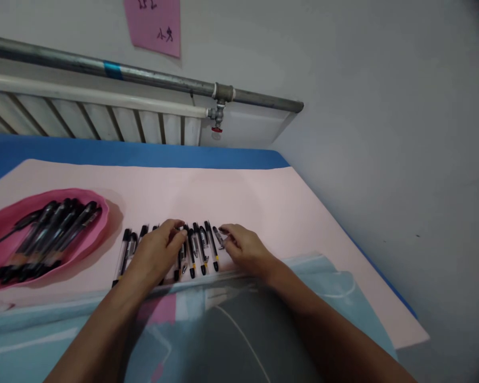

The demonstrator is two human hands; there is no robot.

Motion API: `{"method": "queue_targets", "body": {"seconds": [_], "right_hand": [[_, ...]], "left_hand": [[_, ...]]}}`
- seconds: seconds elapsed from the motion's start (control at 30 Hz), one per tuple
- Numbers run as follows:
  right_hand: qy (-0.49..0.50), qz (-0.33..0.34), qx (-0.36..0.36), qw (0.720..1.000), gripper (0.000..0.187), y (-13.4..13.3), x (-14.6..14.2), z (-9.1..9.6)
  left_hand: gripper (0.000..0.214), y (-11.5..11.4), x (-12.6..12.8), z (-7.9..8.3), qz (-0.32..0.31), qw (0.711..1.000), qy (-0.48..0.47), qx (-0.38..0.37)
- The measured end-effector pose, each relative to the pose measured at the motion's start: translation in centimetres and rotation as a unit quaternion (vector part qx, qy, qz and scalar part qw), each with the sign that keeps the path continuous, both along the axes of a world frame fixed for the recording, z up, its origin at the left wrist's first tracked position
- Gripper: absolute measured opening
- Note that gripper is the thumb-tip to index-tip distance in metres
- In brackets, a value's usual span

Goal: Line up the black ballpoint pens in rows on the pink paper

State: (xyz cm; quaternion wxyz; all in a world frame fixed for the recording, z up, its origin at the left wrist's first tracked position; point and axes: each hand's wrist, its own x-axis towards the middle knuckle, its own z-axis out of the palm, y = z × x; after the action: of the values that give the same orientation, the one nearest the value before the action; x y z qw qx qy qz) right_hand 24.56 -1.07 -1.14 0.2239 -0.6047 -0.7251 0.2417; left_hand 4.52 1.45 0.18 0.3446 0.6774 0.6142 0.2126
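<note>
A row of black-capped pens (211,247) lies side by side on the pale pink table sheet, with small clear pieces that look like pen caps among them. My left hand (157,250) reaches over the row, thumb and index finger curled together at the upper ends of the middle pens. What sits between those fingertips is hidden. At the right end of the row, my right hand (245,247) pinches a small clear pen cap (218,238) between thumb and fingers. Several pens to the left (123,255) are partly covered by my left forearm.
On the left stands a pink basin (99,229) with several black pens (50,239) in it. A light blue patterned cloth (335,287) lies along the near edge. Behind the blue-edged table (183,156) are a radiator (120,119), a metal pipe (163,80) and a red-handled valve (216,129).
</note>
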Motion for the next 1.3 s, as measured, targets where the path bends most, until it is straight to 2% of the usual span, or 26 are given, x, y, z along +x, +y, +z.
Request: {"method": "queue_targets", "body": {"seconds": [0.23, 0.33, 0.5, 0.6, 0.7, 0.8, 0.97, 1.2, 1.3], "right_hand": [[-0.039, 0.026, -0.017, 0.999, 0.021, 0.0, 0.1, -0.1], [-0.042, 0.029, -0.026, 0.998, 0.018, 0.0, 0.0, 0.1], [-0.032, 0.034, -0.02, 0.999, 0.019, 0.2, 0.1, -0.1], [0.002, 0.013, -0.007, 1.0, 0.021, 0.5, 0.5, -0.4], [0.031, -0.036, -0.014, 0.999, 0.021, 1.0, 1.0, -0.6], [0.057, -0.074, -0.047, 0.995, 0.02, 1.4, 1.2, -0.6], [0.059, -0.069, -0.051, 0.995, 0.019, 1.7, 1.3, -0.8], [0.015, -0.045, -0.019, 0.999, 0.02, 1.7, 1.3, -0.8], [0.005, -0.037, -0.01, 0.999, 0.019, 1.7, 1.2, -0.8]], "left_hand": [[0.039, 0.0, -0.3, 0.1, 0.012, 1.0, 0.012, 0.005], [0.038, 0.3, -0.8, 0.0, 0.028, 0.999, -0.033, 0.009], [0.041, 1.6, -3.8, -0.1, 0.125, 0.979, -0.158, 0.031], [0.035, 2.3, -6.1, 0.4, 0.201, 0.962, -0.175, 0.054], [0.029, 2.5, -7.9, 0.8, 0.24, 0.957, -0.155, 0.041], [0.029, 2.5, -8.7, 0.6, 0.213, 0.968, -0.126, 0.034], [0.031, 2.4, -8.3, 0.0, 0.088, 0.991, -0.03, 0.099], [0.037, 2.9, -6.6, -0.6, -0.024, 0.991, 0.063, 0.116], [0.041, 3.2, -6.1, -0.8, -0.049, 0.989, 0.079, 0.113]]}}
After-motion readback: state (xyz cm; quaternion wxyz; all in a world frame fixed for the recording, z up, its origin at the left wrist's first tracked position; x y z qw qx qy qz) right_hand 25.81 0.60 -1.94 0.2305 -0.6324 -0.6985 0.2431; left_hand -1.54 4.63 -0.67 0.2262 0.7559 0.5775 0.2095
